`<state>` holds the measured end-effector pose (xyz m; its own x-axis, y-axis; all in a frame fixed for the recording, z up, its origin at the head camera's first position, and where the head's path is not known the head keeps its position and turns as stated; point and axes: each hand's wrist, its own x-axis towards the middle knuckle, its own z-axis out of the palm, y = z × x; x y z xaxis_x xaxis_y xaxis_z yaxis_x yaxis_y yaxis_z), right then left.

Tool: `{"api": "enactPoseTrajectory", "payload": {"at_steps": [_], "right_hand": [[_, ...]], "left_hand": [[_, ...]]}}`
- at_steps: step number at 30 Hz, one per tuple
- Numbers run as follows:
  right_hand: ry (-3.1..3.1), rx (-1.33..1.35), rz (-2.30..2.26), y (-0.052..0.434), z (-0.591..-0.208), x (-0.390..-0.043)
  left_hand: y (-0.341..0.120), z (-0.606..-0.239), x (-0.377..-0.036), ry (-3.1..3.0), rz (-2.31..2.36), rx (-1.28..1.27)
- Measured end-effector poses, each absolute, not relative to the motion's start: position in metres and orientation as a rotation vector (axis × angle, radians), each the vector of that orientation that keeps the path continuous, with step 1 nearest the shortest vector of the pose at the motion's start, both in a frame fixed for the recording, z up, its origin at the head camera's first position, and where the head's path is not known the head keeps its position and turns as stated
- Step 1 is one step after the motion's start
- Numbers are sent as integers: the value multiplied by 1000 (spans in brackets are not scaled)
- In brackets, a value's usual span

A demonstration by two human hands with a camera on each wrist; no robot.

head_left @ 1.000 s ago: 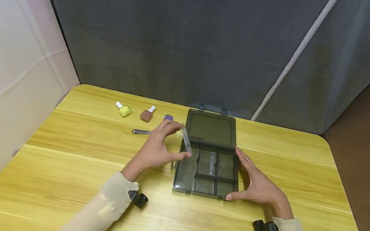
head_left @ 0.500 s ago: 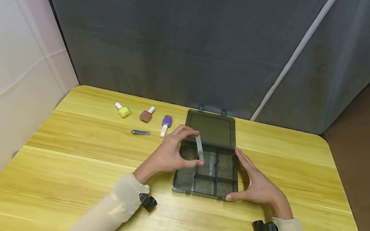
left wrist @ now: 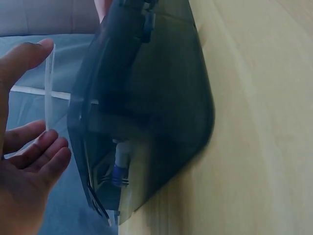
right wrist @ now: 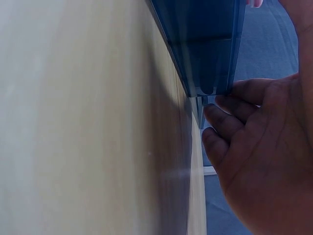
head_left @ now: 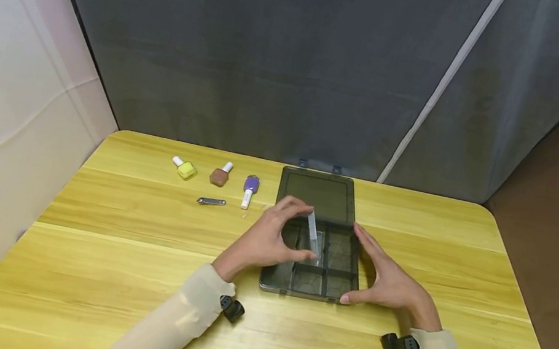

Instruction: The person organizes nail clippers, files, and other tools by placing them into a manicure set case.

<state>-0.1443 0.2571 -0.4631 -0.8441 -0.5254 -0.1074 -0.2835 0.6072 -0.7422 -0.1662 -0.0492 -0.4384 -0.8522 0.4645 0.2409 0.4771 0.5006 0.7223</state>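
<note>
My left hand (head_left: 271, 235) pinches a thin clear plastic strip, probably a divider (head_left: 312, 231), between thumb and fingertips. The strip stands nearly upright over the middle of a smoky-grey compartment box (head_left: 292, 294), whose lid (head_left: 317, 190) lies open toward the back. In the left wrist view, the same divider (left wrist: 49, 93) shows edge-on, gripped at both ends. A second clear strip (head_left: 321, 244) lies in the box's middle compartment, partly covered by the held one. My right hand (head_left: 395, 282) holds the box along its right side, thumb at the near corner, fingertips by the hinge.
Left of the box lie three nail polish bottles: yellow (head_left: 185, 169), brown (head_left: 220, 176) and purple (head_left: 251, 184) with a white cap. A nail clipper (head_left: 211, 202) lies just in front of them. A grey curtain (head_left: 255, 58) hangs behind the wooden table (head_left: 89, 266).
My left hand has moved right with the divider, from the box's left edge to over its middle compartment, uncovering the purple bottle. The right hand stays at the box.
</note>
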Motion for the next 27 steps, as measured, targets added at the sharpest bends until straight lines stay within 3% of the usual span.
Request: {"api": "enactPoseTrajectory", "payload": {"at_steps": [27], "right_hand": [[2528,-696,-1076,257,-464,-144]], "left_hand": [[-90,-443,-167,-2726,-1319,-648]]}}
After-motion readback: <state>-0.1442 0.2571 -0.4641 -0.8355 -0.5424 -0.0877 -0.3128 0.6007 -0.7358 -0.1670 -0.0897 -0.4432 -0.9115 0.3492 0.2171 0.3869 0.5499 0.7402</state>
